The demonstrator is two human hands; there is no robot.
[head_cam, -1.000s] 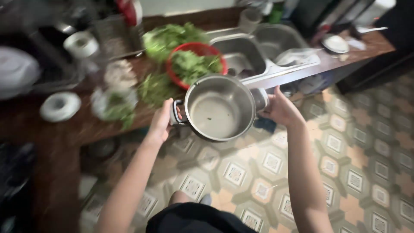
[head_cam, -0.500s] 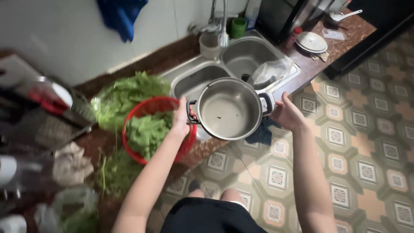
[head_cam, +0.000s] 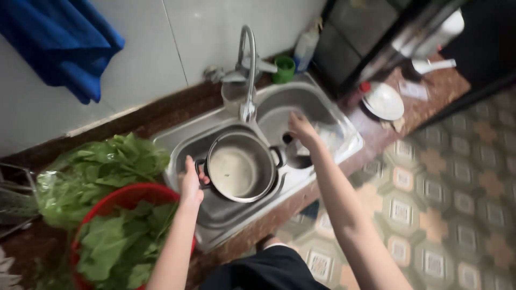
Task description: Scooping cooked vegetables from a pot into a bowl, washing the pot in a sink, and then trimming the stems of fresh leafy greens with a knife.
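A steel pot [head_cam: 239, 169] with black side handles is held over the left basin of a double steel sink [head_cam: 344, 153]. My left hand [head_cam: 191, 185] grips the pot's left handle. My right hand [head_cam: 302, 129] is off the pot and reaches over the right basin, fingers apart, near a crumpled clear plastic bag [head_cam: 336, 137]; it holds nothing that I can see. A curved tap [head_cam: 248, 70] rises behind the divider between the basins.
A red basket [head_cam: 121, 200] of leafy greens sits on the brown counter at left, with loose greens [head_cam: 97, 172] behind it. A green cup [head_cam: 284, 69] stands by the wall, a white lid [head_cam: 382, 101] on the right counter. Patterned floor tiles lie below.
The pot has moved from above the counter edge to over the left basin. My right hand has let go of its handle and reached toward the right basin.
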